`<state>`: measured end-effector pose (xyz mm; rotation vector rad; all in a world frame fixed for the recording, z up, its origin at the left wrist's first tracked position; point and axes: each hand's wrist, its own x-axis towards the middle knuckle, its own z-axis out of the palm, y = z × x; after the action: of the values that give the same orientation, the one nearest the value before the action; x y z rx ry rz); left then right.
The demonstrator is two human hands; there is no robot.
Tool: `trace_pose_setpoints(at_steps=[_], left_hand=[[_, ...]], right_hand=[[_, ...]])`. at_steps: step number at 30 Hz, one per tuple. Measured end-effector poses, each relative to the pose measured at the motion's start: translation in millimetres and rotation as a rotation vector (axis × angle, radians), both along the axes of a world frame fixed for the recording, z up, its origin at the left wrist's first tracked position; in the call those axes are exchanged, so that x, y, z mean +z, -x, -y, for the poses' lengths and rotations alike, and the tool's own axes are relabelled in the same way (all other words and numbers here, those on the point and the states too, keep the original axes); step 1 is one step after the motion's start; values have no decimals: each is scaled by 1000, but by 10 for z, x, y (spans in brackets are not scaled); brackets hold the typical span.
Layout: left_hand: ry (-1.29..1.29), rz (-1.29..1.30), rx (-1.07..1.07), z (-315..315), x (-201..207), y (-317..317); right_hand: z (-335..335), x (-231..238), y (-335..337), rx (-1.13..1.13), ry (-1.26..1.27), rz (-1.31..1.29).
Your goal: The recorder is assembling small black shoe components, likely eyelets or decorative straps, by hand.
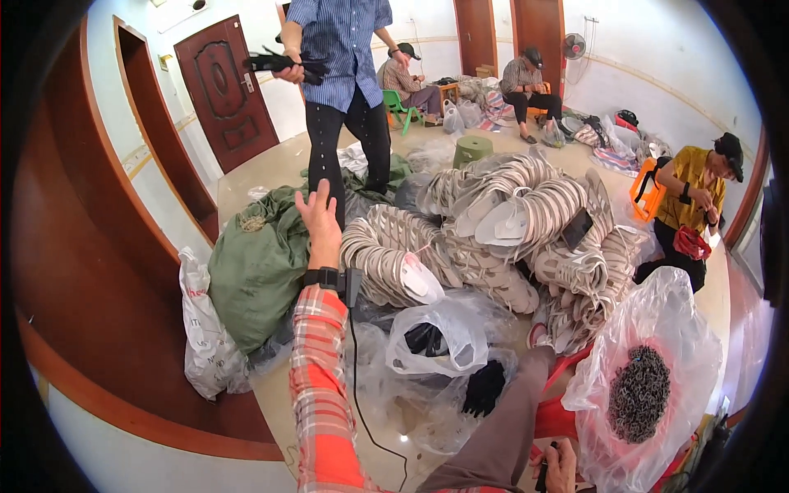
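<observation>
My left hand (321, 218) reaches forward at mid-picture, fingers spread and nothing in it. Its wrist wears a black strap with a device from which a cable hangs. Before it, a standing person in a striped shirt holds a bunch of black gloves (288, 66). At the lower edge my right hand (560, 468) is curled beside my knee around a small dark item, too hidden to name. Close to that hand, a see-through plastic bag (694, 353) lines a red container and holds many small dark metallic pieces (639, 394). A black knitted glove (485, 388) lies on plastic near my leg.
Bundles of pale shoe pieces (501, 205) form a large heap ahead, with a phone (577, 228) on it. A green sack (259, 271) and a white sack (205, 329) stand left. An open plastic bag (436, 316) holds dark items. Several people sit working behind and right.
</observation>
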<state>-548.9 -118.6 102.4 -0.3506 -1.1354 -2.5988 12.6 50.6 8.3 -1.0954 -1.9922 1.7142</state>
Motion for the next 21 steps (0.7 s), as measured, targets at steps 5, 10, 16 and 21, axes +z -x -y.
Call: trace_pose_setpoints(at_steps=[5,10,16,21], left_hand=[[-3,-26,275,-157,522,99],[-329,-4,390,-375,1040,16],[-625,14,723,-349,1246,-326],[-522,515,493,217,1208,-645]], right_hand=[[43,-134,66,106,144,-18],[50,-90,117,160,154,-46],[-61,-4,146,194,147,72],[-236,-409,-55,269,-60,80]])
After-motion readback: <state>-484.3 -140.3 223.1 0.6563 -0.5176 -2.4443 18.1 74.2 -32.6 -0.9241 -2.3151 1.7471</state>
